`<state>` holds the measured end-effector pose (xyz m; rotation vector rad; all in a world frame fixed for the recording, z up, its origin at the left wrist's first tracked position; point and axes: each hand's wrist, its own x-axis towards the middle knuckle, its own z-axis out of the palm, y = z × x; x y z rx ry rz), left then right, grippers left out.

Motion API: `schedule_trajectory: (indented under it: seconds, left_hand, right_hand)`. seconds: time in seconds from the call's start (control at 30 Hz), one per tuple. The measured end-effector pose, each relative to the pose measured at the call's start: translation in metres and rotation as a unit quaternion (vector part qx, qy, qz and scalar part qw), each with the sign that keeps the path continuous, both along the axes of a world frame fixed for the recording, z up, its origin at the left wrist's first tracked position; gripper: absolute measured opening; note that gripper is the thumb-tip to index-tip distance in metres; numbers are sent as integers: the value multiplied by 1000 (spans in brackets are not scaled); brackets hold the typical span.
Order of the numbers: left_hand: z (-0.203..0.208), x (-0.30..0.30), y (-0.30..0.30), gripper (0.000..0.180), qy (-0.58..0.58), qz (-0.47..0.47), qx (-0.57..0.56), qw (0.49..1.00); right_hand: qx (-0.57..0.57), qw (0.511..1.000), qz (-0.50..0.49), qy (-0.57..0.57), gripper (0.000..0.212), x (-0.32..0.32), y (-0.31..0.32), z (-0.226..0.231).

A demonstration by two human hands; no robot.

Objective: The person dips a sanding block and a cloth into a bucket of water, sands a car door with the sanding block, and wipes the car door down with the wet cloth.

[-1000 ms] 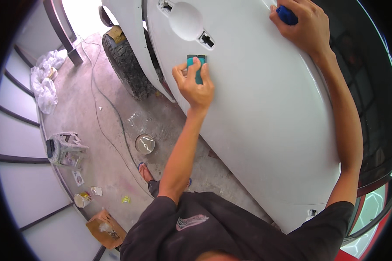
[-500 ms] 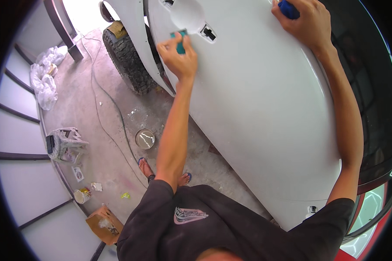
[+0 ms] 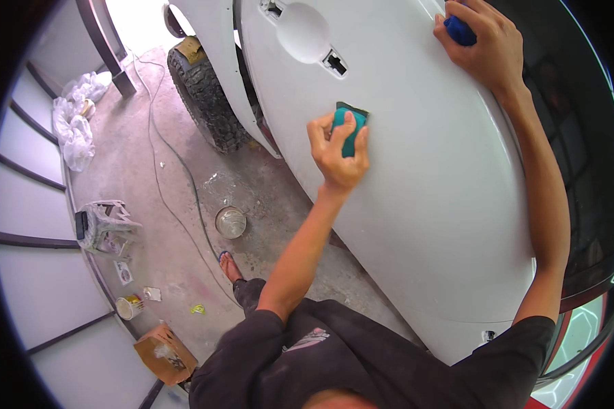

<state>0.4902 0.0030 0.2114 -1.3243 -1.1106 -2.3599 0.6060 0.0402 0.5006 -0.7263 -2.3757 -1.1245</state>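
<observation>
Teal sanding block (image 3: 350, 129) lies flat against the white car door (image 3: 423, 191), a little above the middle of the view, at about 12 o'clock from the person's head. The left hand (image 3: 338, 150) covers its lower part, fingers curled over the block and pressing it to the panel, thumb at its left edge. At 11 o'clock from the block sits the round recess for the door handle (image 3: 303, 31), with a small dark slot (image 3: 335, 61) just beside it.

The right hand (image 3: 484, 44) rests on the door at 1 o'clock from the block, well apart from it, close to the dark window glass (image 3: 580, 157). Its fingers close around a small blue object (image 3: 460, 31), only partly visible; what it is cannot be told.

At 10 o'clock from the block a knobby tyre (image 3: 201, 95) stands on the concrete floor (image 3: 170, 225). A thin cable (image 3: 164, 170) runs across that floor toward a round tin (image 3: 230, 222) at 7 o'clock. Further toward 8 o'clock are a cardboard box (image 3: 165, 353), a small can (image 3: 128, 307) and white plastic bags (image 3: 75, 123).
</observation>
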Motion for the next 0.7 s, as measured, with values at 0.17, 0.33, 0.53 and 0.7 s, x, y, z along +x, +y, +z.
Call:
schedule_trajectory:
  seconds: [0.17,0.33,0.53,0.7]
  left_hand:
    - [23,-74,56,21,-75,59,-56,994]
    - [-1,-25,13,23,15,10,-23,1000]
    - [20,-60,33,21,-28,7,-82,996]
    - [2,-43,20,25,43,-20,-54,997]
  right_hand:
    - [7,1000,22,8,17,-11,-7,4]
    - [-22,1000,4,12,16,-3,-2,0]
    - [8,1000,8,3,17,-7,-5,4]
    - [3,1000,11,17,19,-5,0,1]
